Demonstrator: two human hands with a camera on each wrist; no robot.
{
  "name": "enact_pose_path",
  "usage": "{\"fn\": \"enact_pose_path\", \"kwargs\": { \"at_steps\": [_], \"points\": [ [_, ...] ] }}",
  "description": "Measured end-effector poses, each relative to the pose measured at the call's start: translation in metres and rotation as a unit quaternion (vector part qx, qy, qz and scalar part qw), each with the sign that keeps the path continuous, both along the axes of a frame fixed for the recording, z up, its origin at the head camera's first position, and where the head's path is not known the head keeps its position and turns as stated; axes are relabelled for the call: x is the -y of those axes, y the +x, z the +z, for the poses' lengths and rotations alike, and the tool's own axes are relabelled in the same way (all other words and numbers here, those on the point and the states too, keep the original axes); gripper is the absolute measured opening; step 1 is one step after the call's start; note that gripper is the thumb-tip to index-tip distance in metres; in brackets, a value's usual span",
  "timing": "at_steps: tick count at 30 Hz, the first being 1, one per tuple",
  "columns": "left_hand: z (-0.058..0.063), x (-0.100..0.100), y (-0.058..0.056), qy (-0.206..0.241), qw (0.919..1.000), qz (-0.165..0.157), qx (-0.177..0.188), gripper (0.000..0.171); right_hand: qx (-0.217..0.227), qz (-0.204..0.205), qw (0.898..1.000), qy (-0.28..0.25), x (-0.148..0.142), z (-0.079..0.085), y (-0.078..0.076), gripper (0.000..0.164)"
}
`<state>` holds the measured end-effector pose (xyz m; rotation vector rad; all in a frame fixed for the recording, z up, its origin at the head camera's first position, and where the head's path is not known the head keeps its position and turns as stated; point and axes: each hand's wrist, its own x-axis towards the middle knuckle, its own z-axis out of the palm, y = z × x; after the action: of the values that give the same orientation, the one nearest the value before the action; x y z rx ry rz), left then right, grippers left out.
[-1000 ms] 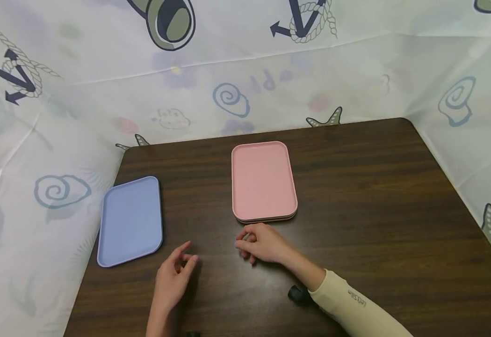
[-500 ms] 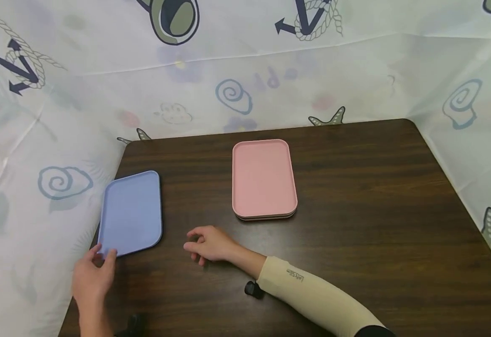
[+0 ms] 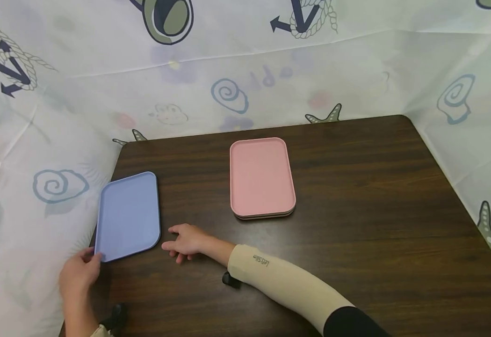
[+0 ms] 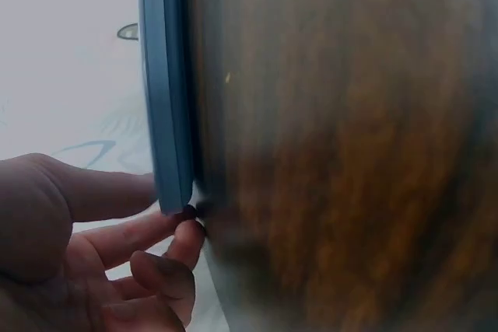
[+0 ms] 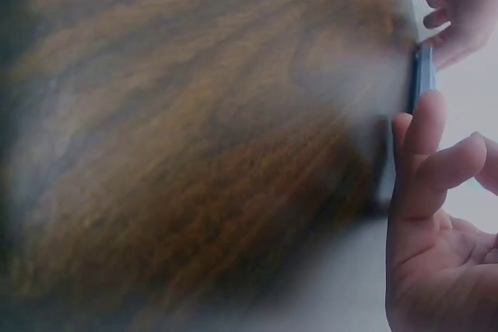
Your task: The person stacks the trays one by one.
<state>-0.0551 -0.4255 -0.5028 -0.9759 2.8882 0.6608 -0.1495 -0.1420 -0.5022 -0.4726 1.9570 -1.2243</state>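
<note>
A blue rectangular tray [image 3: 129, 217] with rounded corners lies at the left side of the dark table. My left hand [image 3: 79, 274] pinches its near left corner; in the left wrist view the thumb meets the tray's edge [image 4: 166, 75] from above and a finger reaches under it. Just right of the tray's near right corner is my right hand [image 3: 186, 242], fingers loosely spread and holding nothing. The right wrist view has the tray's edge [image 5: 422, 75] beyond those fingertips. Pink trays [image 3: 262, 178] sit stacked at the table's back middle.
The dark wooden table [image 3: 376, 196] has a patterned white cloth [image 3: 279, 89] hanging behind it and along both sides. Its left edge runs close beside the blue tray. A small black device [image 3: 230, 280] is worn under the right forearm.
My left hand has moved left to the blue tray's near corner and taken hold of it. My right hand has travelled left from beside the pink stack towards the blue tray, its fingers spreading.
</note>
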Motion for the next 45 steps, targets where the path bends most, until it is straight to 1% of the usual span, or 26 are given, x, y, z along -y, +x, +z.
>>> {"fn": "enact_pose_path", "kwargs": {
  "at_steps": [3,6,8,12,18,20,24,27,30,32,35,38,41,45],
  "points": [
    [-0.001,-0.001,-0.002,-0.002,0.9999,-0.006,-0.013,0.043,0.019,-0.005,1.0,-0.016,0.002,-0.003,-0.001,0.059],
    [-0.001,-0.001,-0.002,-0.003,0.9997,-0.01,-0.021,0.04,0.039,-0.018,0.998,-0.035,0.001,-0.006,-0.003,0.057],
    [-0.001,-0.003,-0.002,0.0,0.9996,-0.01,-0.027,0.039,0.045,-0.023,0.998,-0.041,0.001,-0.007,-0.005,0.057],
    [-0.002,-0.009,0.002,0.02,0.999,-0.008,-0.038,0.038,0.045,-0.028,0.998,-0.045,0.0,-0.007,-0.006,0.056],
    [-0.001,-0.022,0.01,0.066,0.9972,-0.014,-0.032,0.044,0.05,-0.038,0.997,-0.053,0.0,-0.007,-0.007,0.056],
    [-0.001,-0.026,0.013,0.077,0.9965,-0.01,-0.031,0.046,0.047,-0.039,0.997,-0.051,0.0,-0.006,-0.006,0.056],
    [-0.001,-0.031,0.018,0.091,0.9954,0.003,-0.032,0.046,0.022,-0.047,0.998,-0.034,0.002,-0.004,-0.006,0.053],
    [-0.001,-0.033,0.022,0.104,0.9939,0.005,-0.037,0.045,0.001,-0.062,0.998,-0.02,0.002,-0.003,-0.004,0.046],
    [-0.001,-0.034,0.029,0.119,0.9925,0.0,-0.025,0.047,-0.005,-0.078,0.997,-0.017,0.001,-0.004,-0.002,0.037],
    [-0.002,-0.036,0.033,0.137,0.9905,0.001,-0.013,0.05,-0.004,-0.087,0.996,-0.018,0.001,-0.006,0.0,0.031],
    [-0.003,-0.037,0.038,0.171,0.9852,0.014,-0.002,0.056,-0.004,-0.099,0.995,-0.023,-0.001,-0.009,0.001,0.024],
    [-0.005,-0.039,0.041,0.205,0.9782,0.03,-0.011,0.059,-0.012,-0.101,0.995,-0.023,-0.002,-0.008,0.0,0.022],
    [-0.007,-0.041,0.044,0.23,0.972,0.046,-0.021,0.06,-0.018,-0.097,0.995,-0.026,-0.003,-0.007,0.0,0.021],
    [-0.01,-0.046,0.048,0.259,0.9623,0.065,-0.051,0.056,-0.021,-0.101,0.994,-0.037,-0.006,-0.003,0.001,0.021]
  ]
}}
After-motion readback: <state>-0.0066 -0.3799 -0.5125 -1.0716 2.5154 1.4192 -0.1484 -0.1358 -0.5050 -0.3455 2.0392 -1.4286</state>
